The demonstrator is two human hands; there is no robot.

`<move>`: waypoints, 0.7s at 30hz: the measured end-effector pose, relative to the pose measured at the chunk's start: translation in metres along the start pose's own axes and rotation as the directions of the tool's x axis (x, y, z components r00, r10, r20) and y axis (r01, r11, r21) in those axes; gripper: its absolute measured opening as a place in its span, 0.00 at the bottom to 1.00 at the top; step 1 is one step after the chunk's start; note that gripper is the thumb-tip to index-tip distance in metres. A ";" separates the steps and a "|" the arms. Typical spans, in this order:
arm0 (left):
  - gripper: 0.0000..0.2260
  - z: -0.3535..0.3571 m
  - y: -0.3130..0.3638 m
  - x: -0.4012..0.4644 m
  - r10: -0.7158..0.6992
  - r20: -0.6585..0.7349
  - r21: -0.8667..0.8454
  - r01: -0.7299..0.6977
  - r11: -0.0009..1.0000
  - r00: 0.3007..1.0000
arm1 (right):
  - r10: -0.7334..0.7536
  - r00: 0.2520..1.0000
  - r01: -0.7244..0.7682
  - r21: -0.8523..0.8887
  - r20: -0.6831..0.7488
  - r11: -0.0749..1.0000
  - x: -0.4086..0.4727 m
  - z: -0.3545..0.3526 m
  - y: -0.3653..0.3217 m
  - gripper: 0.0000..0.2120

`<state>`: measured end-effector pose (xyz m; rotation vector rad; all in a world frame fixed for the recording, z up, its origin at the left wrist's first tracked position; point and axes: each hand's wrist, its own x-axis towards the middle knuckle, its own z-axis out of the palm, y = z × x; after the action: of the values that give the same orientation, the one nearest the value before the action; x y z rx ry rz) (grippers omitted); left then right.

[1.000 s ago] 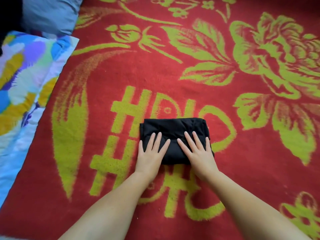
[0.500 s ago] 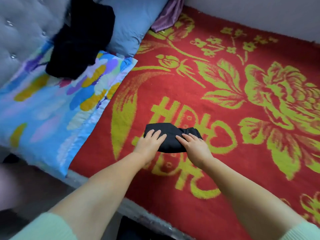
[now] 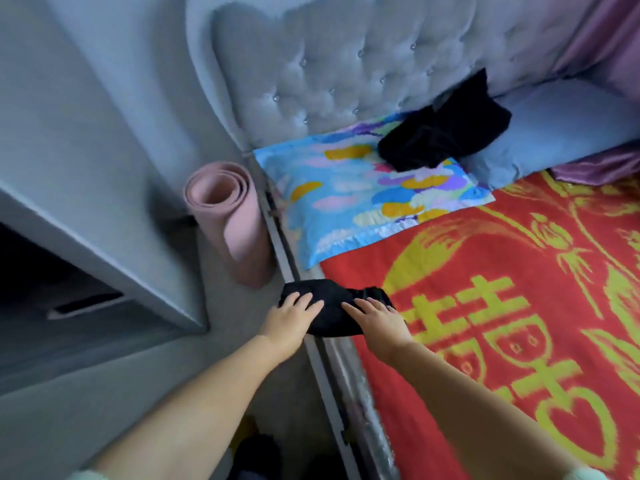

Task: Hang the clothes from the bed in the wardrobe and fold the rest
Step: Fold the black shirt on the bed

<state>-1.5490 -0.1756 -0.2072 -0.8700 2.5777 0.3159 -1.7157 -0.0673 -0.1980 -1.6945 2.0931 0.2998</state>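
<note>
Folded garment: the black folded garment (image 3: 332, 308) had come off the middle of the red blanket (image 3: 519, 306) — a second earlier it lay flat there, now it was up over the bed's edge (image 3: 332, 372), carried toward the floor side.
Left hand: the left hand (image 3: 291, 320) was grasping the bundle's left end, fingers laid over the top; the thumb was hidden underneath.
Right hand: the right hand (image 3: 377, 320) had a matching grip on the right end — both were holding, no longer pressing flat.
View: the head had swung left, bringing in the tufted headboard (image 3: 346, 64), a rolled pink mat (image 3: 225, 220) and a grey cabinet panel (image 3: 104, 237).
Meaning: folding on this piece looked finished; it seemed to be on its way to storage.
Still to do: another black garment (image 3: 446, 133) lay crumpled on the colourful pillow (image 3: 346, 195), touching the blue pillow (image 3: 561, 133), unfolded.
</note>
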 end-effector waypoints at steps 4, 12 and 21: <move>0.34 0.012 -0.071 -0.061 -0.165 -0.007 -0.077 0.164 0.983 0.986 | -0.176 0.984 0.178 -0.090 0.028 0.980 0.029 -0.016 -0.086 0.34; 0.33 0.059 -0.259 -0.210 -0.362 -0.001 -0.154 0.358 0.921 0.932 | -0.408 0.911 0.412 -0.156 0.058 0.898 0.083 -0.015 -0.324 0.34; 0.33 0.110 -0.430 -0.345 -0.504 0.097 -0.215 0.513 0.831 0.858 | -0.579 0.803 0.595 -0.133 0.143 0.793 0.124 0.005 -0.548 0.32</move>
<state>-0.9992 -0.2920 -0.1898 -1.5763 2.1858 0.4721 -1.2041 -0.2999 -0.2048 -2.2822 1.3957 0.3579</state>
